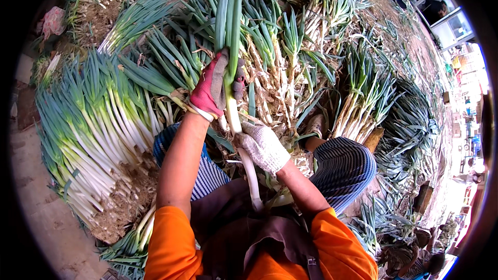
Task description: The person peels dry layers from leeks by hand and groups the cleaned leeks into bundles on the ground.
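A long green onion (234, 113) runs upright before me, its green leaves at the far end and its white stalk reaching down to my lap. My left hand (213, 85), in a red and grey glove, is closed round the green part. Lower down, my right hand (263, 148), in a white knit glove, wraps the white stalk. Just beyond my hands lies a heap of untrimmed green onions (272, 67) with dry brown outer skins. To my left a large pile of cleaned green onions (98, 129) shows white stalks and soil-covered roots.
Another bundle of green onions (358, 93) lies beyond my right knee (345, 168). Dark green leaves (410, 124) are heaped farther right, with a wooden block (423, 198) nearby. A pink bag (52, 22) sits at the far left. Part of another person (415, 267) shows at the lower right.
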`<act>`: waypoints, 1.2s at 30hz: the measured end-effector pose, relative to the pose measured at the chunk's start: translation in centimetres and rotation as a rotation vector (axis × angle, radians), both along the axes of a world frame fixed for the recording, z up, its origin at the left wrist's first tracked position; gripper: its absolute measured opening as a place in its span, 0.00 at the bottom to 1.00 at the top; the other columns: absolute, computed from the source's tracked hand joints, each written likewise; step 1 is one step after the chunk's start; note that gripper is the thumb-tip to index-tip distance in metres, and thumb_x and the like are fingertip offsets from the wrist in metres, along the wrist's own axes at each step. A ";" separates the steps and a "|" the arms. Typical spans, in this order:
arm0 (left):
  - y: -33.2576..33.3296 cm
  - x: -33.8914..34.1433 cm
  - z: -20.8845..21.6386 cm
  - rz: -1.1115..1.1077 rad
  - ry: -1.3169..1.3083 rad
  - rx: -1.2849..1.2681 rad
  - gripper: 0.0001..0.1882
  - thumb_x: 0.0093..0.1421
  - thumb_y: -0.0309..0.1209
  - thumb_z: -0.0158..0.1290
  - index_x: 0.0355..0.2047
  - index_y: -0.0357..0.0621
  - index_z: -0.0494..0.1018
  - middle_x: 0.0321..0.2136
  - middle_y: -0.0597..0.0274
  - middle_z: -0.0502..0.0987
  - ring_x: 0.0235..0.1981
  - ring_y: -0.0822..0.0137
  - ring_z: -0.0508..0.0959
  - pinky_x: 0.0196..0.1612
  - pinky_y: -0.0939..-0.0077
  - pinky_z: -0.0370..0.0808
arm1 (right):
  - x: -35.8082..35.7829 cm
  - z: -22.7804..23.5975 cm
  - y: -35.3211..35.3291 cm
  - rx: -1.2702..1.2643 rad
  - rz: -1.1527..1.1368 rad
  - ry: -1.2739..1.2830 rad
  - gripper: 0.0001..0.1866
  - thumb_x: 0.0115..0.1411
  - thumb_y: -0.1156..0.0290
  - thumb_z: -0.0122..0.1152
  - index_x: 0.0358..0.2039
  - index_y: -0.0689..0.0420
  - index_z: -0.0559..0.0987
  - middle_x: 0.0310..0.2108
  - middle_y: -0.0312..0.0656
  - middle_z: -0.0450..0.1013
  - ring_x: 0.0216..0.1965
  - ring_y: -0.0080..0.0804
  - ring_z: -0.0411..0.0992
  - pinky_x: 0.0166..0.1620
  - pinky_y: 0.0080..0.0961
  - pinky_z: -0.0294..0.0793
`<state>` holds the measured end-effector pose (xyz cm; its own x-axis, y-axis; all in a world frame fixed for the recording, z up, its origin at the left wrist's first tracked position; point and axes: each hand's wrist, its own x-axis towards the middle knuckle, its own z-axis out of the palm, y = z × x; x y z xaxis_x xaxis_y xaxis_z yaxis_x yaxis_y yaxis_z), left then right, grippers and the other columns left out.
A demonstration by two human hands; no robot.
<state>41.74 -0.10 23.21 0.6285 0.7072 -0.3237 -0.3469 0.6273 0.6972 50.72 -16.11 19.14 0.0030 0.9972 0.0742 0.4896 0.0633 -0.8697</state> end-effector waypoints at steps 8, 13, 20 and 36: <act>0.2 -0.3 -1.5 -0.027 -0.065 0.064 0.20 0.62 0.53 0.49 0.39 0.50 0.71 0.23 0.65 0.74 0.15 0.71 0.74 0.16 0.75 0.72 | 1.7 0.0 0.3 0.119 0.268 -0.203 0.10 0.53 0.68 0.54 0.28 0.63 0.77 0.30 0.51 0.73 0.28 0.52 0.73 0.32 0.41 0.72; -0.2 -0.3 -1.0 -0.007 0.039 0.076 0.20 0.63 0.52 0.49 0.37 0.47 0.72 0.19 0.65 0.74 0.15 0.71 0.74 0.16 0.75 0.72 | 1.5 1.4 0.1 -0.207 0.184 0.003 0.09 0.54 0.70 0.52 0.27 0.63 0.77 0.31 0.50 0.73 0.28 0.52 0.73 0.33 0.40 0.72; -0.3 0.0 0.0 -0.079 -0.086 -0.021 0.20 0.67 0.51 0.41 0.38 0.47 0.70 0.20 0.70 0.70 0.13 0.76 0.66 0.14 0.82 0.62 | 2.0 -1.6 -0.5 0.064 0.174 0.002 0.14 0.58 0.73 0.45 0.38 0.68 0.74 0.30 0.46 0.73 0.29 0.29 0.73 0.33 0.27 0.74; 2.2 -1.5 -0.5 -0.351 -0.793 -0.073 0.26 0.68 0.50 0.35 0.40 0.40 0.73 0.19 0.68 0.63 0.13 0.74 0.61 0.13 0.79 0.58 | 0.9 -12.6 -13.7 0.115 0.109 -0.383 0.09 0.54 0.76 0.47 0.29 0.66 0.76 0.33 0.53 0.75 0.33 0.47 0.75 0.37 0.35 0.76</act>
<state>40.26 2.14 22.69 0.8653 0.4252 0.2654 -0.4917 0.8226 0.2854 51.64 -29.79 6.50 -0.1516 0.9753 0.1609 0.7615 0.2190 -0.6100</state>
